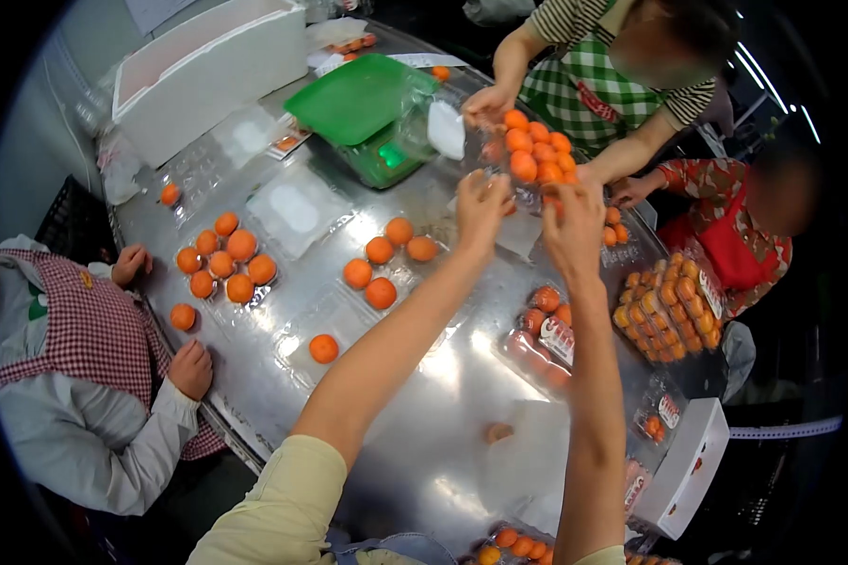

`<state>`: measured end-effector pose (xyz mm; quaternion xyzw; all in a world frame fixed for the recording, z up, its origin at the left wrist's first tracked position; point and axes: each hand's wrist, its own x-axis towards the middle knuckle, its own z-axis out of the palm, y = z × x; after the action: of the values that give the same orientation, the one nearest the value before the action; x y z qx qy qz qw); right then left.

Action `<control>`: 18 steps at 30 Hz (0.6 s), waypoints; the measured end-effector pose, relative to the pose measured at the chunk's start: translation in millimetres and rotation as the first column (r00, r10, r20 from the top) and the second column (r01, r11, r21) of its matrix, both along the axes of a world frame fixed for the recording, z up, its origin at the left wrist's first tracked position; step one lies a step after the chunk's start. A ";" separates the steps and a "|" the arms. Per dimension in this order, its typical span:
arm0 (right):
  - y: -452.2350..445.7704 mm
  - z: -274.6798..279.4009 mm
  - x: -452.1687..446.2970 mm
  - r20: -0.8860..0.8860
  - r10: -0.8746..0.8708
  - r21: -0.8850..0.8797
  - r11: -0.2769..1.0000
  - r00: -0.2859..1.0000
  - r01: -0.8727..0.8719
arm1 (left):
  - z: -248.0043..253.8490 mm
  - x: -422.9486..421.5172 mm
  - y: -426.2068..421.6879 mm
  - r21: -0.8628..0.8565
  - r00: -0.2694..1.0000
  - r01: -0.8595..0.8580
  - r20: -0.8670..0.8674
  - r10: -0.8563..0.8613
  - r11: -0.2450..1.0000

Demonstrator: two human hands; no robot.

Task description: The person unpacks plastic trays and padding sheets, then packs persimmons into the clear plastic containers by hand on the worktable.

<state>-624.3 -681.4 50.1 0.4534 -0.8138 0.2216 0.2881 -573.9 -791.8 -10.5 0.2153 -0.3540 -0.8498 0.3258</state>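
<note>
Both my arms stretch forward over the metal table [424, 414]. My left hand [483, 209] is at a clear plastic tray of oranges [537, 151], its fingers curled near the tray's front left corner. My right hand [575, 221] is at the front right of the same tray, fingers bent around an orange or the tray's edge; which one is hard to make out. A co-worker in a green checked apron [575, 99] has both hands at the tray's far side. Left of my forearm lie several loose oranges [381, 293] on clear plastic.
A green scale [349, 104] and a white foam box [212, 80] stand at the back. More oranges [241, 245] lie near a person in a red checked apron [94, 320]. Packed boxes [669, 306] are stacked right, near another person in red [725, 235].
</note>
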 end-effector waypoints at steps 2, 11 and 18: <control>15.0 8.6 4.0 0.020 -0.014 -0.031 0.999 1.000 0.015 | 1.8 -3.5 13.5 -0.094 0.995 0.025 0.095 -0.017 0.995; 221.8 -9.9 101.3 0.186 -0.334 0.012 0.941 0.924 0.338 | -13.3 172.8 87.8 -0.007 0.944 0.316 0.100 -0.314 0.949; 409.3 -33.9 290.6 0.526 -0.661 -0.040 0.609 0.535 0.792 | -90.4 307.9 154.7 0.002 0.692 0.595 0.508 -0.513 0.804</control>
<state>-333.7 -272.1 16.2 -0.0419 -0.9321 0.2905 0.2123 -266.0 -637.1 -100.8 0.2764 -0.5401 -0.7944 -0.0296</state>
